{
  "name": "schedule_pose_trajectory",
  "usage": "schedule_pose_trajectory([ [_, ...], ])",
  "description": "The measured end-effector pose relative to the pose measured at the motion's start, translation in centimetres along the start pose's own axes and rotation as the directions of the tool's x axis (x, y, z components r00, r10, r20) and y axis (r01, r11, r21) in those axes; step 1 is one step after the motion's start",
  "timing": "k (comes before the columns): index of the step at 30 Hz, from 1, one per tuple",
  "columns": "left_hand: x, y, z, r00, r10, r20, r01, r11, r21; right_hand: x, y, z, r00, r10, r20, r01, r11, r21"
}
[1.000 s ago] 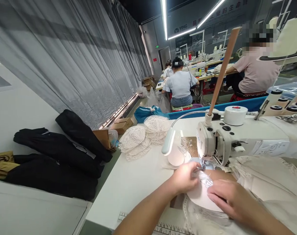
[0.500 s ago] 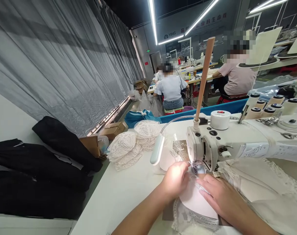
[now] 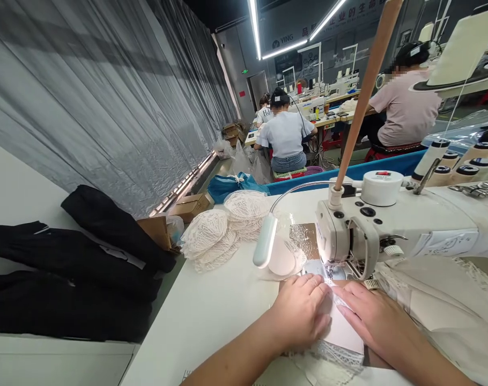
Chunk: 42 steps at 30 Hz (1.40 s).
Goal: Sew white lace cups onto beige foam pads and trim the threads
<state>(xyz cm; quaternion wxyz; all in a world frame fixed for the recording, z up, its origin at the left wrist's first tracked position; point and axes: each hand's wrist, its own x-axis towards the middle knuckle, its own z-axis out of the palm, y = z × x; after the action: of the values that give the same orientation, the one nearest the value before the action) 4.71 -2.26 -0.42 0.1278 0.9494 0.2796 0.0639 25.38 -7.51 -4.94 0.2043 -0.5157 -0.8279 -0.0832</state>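
Observation:
A white piece with lace edging [image 3: 342, 329] lies on the machine bed, its upper end at the needle area of the white sewing machine [image 3: 334, 230]. On its left side rests my left hand [image 3: 302, 305], fingers bent and together, pressing the piece just in front of the presser foot. My right hand [image 3: 367, 311] lies flat along the right side of the piece, its fingers stretched toward the needle. Lace hangs below both hands. Another pale cup-shaped piece [image 3: 282, 257] lies left of the needle, beside the lamp head [image 3: 265, 241].
Stacks of white lace pieces [image 3: 207, 236] stand on the white table [image 3: 187, 311]. Cream fabric [image 3: 441, 300] lies right of the machine. Thread cones [image 3: 431, 158] stand behind it. Dark clothing [image 3: 75, 268] hangs over the left side. Two people [image 3: 284, 134] [image 3: 408, 102] sit further back.
My left hand has come down from beside the needle onto the piece, its fingers now flatter. My right hand stays at the right side. The view has shifted slightly.

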Motion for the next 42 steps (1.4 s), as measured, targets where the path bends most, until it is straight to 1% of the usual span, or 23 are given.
schedule_pose_trajectory([
  [3,0.4,-0.5,-0.4,1.000,0.026,0.018,-0.026,1.000,0.009,0.3,-0.2,0.0,1.000,0.016,-0.004,-0.016,1.000,-0.026],
  [7,1.0,-1.2,-0.6,0.998,0.054,0.041,-0.055,0.998,0.022,0.4,-0.3,0.3,0.998,0.050,-0.026,-0.052,0.993,-0.103],
  [11,1.7,-2.1,-0.6,0.994,0.102,0.046,-0.103,0.994,0.031,0.5,-0.3,0.6,0.996,0.081,-0.027,-0.083,0.989,-0.121],
  [15,2.3,-3.0,-1.0,0.985,0.163,0.059,-0.166,0.985,0.052,0.7,-0.3,0.6,0.991,0.131,0.001,-0.130,0.986,-0.105],
  [18,2.4,-3.4,-1.6,0.979,0.188,0.085,-0.194,0.978,0.075,0.7,-0.2,0.5,0.989,0.146,0.031,-0.143,0.987,-0.066],
  [21,2.1,-3.1,-2.3,0.978,0.184,0.097,-0.195,0.974,0.119,0.5,0.2,0.4,0.991,0.128,0.046,-0.128,0.992,-0.001],
  [24,1.9,-2.5,-2.6,0.972,0.220,0.085,-0.229,0.965,0.128,0.2,0.5,0.6,0.990,0.141,0.020,-0.141,0.989,0.037],
  [26,1.9,-2.1,-2.3,0.967,0.247,0.067,-0.253,0.962,0.101,0.0,0.7,0.7,0.985,0.172,-0.002,-0.171,0.984,0.052],
  [29,1.8,-1.9,-1.6,0.970,0.239,0.046,-0.241,0.969,0.061,-0.1,0.8,0.5,0.980,0.201,0.001,-0.200,0.977,0.072],
  [32,1.7,-2.3,-0.9,0.973,0.229,0.030,-0.231,0.972,0.046,-0.1,0.6,0.5,0.976,0.216,0.019,-0.217,0.973,0.084],
  [36,1.7,-2.9,-0.5,0.965,0.260,0.008,-0.261,0.965,0.027,-0.7,0.3,1.3,0.968,0.253,0.006,-0.252,0.966,0.064],
  [39,1.8,-3.1,-0.3,0.961,0.277,-0.016,-0.277,0.961,0.003,-1.2,0.4,1.9,0.977,0.208,0.048,-0.210,0.977,0.035],
  [42,1.8,-3.4,0.0,0.956,0.289,-0.045,-0.289,0.957,-0.014,-1.3,0.6,1.7,0.987,0.115,0.116,-0.118,0.993,0.017],
])
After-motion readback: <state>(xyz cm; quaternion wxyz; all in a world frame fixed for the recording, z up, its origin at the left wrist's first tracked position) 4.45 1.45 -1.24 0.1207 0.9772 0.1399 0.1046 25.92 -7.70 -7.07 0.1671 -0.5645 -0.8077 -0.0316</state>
